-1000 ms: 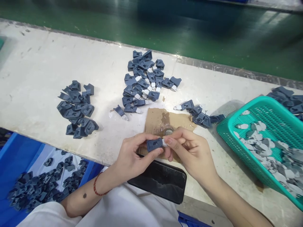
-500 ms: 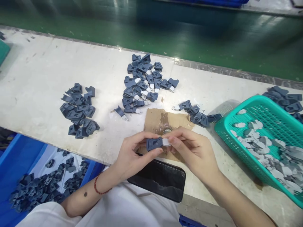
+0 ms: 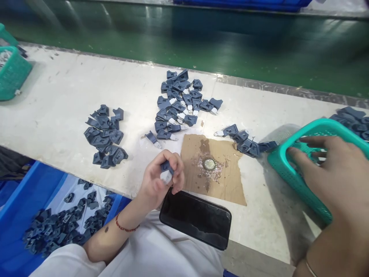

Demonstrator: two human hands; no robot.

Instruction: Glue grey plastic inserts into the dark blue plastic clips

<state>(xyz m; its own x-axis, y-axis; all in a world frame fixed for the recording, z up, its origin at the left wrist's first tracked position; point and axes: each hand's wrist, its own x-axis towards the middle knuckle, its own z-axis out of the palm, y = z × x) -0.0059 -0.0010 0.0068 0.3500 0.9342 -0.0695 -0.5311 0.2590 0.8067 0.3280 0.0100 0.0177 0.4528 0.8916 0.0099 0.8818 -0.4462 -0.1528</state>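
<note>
Across the top of the frame, one long green surface (image 3: 129,42), glossy and streaked with reflections; below it, one pale, marked table (image 3: 57,96). At upper left, one green basket (image 3: 17,79) with white contents (image 3: 4,57), cut by the frame. At lower left, one blue bin (image 3: 17,231) with a bin heap (image 3: 52,227) of dark parts, too many to count. On the table left of centre, one left pile (image 3: 105,138), roughly fifteen dark parts. Below centre, one red bracelet (image 3: 127,227) on the wrist of the left hand (image 3: 152,184), fingers curled and clamped on one dark blue part (image 3: 166,166) with one white piece (image 3: 166,176) at its end. At upper centre, one larger middle pile (image 3: 180,100), over twenty dark parts, many with white ends. At lower centre, one black phone (image 3: 198,221). Just above, one cardboard sheet (image 3: 233,184), stained around one round disc (image 3: 209,164). Right of that, one small cluster (image 3: 245,144), about five dark parts. At right, one teal basket (image 3: 276,161), with the right hand (image 3: 334,173) reaching inside, well apart from the left; closed on something or not, cannot tell. At upper right, one far heap (image 3: 350,119), uncounted.
</note>
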